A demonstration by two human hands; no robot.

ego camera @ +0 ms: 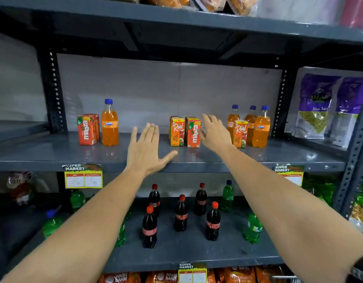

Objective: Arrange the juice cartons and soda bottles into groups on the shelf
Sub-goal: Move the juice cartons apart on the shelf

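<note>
On the grey middle shelf [54, 152], two Maaza cartons [87, 130] stand at the left beside one Fanta bottle [109, 123]. In the middle stand Real cartons [177, 131] and Maaza cartons [193, 133] side by side. At the right, three Fanta bottles [261, 127] stand with a Real carton [240, 134] in front. My left hand [147, 150] hovers open over the shelf, left of the middle cartons, holding nothing. My right hand [214, 133] is open, its fingers spread just right of the middle Maaza carton; I cannot tell if it touches it.
The shelf below holds several cola bottles [180, 213] and green soda bottles [253, 229]. Purple snack bags [317, 107] stand in the bay to the right. Perforated uprights [54, 92] frame the bay. Yellow price tags [83, 176] hang on the shelf's front edge.
</note>
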